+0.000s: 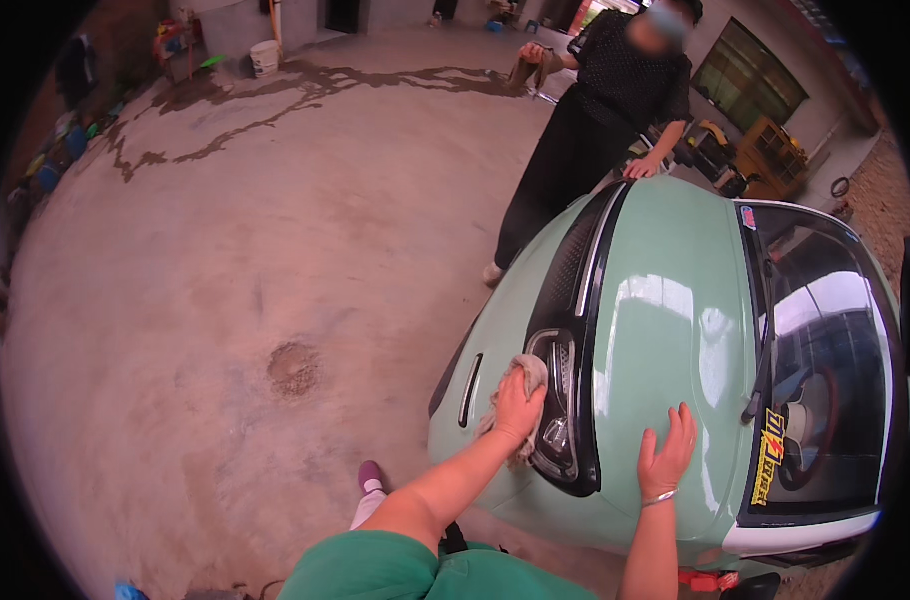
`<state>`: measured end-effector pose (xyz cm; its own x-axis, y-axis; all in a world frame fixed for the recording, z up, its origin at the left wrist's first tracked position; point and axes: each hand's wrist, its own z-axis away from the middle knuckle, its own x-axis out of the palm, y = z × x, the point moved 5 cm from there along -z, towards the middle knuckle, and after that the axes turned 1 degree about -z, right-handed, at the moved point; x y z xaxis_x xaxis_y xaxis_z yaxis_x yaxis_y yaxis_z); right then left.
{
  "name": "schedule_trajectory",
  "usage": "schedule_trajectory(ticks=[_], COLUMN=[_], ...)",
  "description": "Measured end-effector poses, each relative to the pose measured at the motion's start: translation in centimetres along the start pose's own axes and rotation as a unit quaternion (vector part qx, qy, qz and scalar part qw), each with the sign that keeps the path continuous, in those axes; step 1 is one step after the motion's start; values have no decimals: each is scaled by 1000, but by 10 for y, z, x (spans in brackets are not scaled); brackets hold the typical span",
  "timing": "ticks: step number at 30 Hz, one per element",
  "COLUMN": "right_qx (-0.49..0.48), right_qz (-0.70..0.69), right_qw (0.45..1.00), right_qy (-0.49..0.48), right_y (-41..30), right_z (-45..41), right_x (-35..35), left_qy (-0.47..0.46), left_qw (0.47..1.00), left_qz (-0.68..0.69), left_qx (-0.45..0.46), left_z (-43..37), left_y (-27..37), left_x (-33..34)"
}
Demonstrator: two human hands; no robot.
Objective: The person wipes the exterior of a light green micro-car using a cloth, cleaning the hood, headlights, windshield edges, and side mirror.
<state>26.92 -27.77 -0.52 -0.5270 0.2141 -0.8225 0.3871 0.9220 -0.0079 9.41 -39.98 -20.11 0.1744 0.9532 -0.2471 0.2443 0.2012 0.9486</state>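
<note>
A light green car stands before me, its front end facing left. My left hand [518, 409] grips a greyish-beige cloth [530, 370] and presses it against the front, at the edge of the black-framed headlight [557, 420]. Part of the cloth hangs below the hand. Over the green hood [653, 352] is my right hand [665, 450], its fingers spread and nothing in it. Whether its palm rests on the paint is hard to tell. A silver bracelet circles that wrist. The windshield [826, 330], with a wiper and a yellow sticker bearing writing, lies to the right.
Across the car, a masked person [623, 82] in dark clothes leans one hand on the hood and holds up a brown cloth [533, 69]. Wet streaks cross the concrete floor [199, 262]. A white bucket [265, 59] stands by the far wall; a wooden cabinet [771, 159] sits behind the car.
</note>
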Motion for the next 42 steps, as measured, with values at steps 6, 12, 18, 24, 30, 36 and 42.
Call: schedule_trajectory(ticks=[6, 12, 18, 24, 30, 36, 42], right_qx=[24, 18, 16, -5, -22, -52, -48], right_qz=[20, 8, -2, -10, -52, -46, -38], right_qw=[999, 999, 1000, 1000, 998, 997, 998], right_qy=[-31, -28, -15, 2, 12, 23, 3], right_y=[0, -8, -5, -5, -9, -4, -6], right_z=[1, -7, -4, 1, -4, 1, 0], right_x=[0, 1, -3, -9, 2, 4, 3], left_qy=[-121, -164, -287, -181, -84, -12, -7], left_qw=[980, 982, 923, 983, 987, 981, 997], left_qz=[29, 48, -1, 1, 30, 70, -23], left_qx=[-157, -82, 256, -10, -131, -179, -68], left_z=[-77, -123, -92, -101, -50, 59, 194], left_y=[-24, -24, 105, 56, 8, 3, 2], left_x=[30, 46, 43, 44, 4, -21, 6])
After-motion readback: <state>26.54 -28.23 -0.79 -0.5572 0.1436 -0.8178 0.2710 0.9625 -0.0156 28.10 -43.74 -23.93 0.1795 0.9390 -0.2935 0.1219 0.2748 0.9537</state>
